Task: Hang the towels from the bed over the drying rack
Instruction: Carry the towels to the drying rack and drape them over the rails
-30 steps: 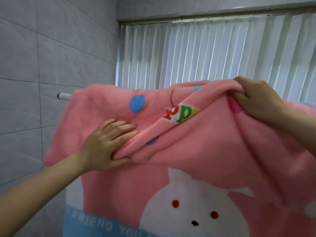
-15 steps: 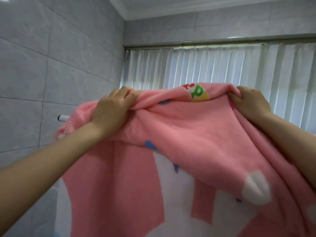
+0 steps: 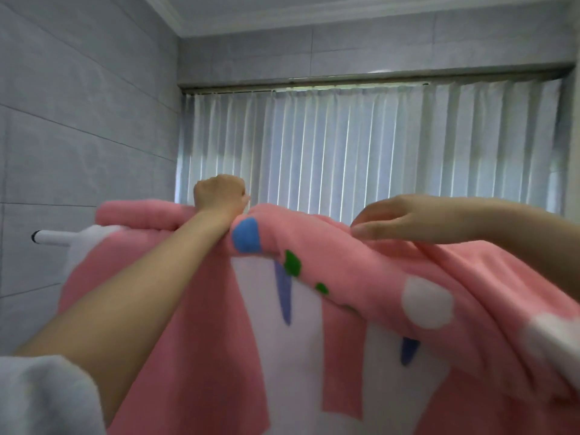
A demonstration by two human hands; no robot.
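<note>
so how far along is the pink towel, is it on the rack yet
Mostly on. Done: the pink towel is draped over the white rack bar, its printed side hanging toward the camera. In hand: the left hand has a grip on the bunched top fold, while the right hand rests open on it. Left: smoothing that fold flat. Other towels are out of view.

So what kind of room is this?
Probably a tiled bathroom or laundry corner at home: grey wall tiles, white vertical blinds over a window, and a white rack bar with a pink towel draped over it.
</note>
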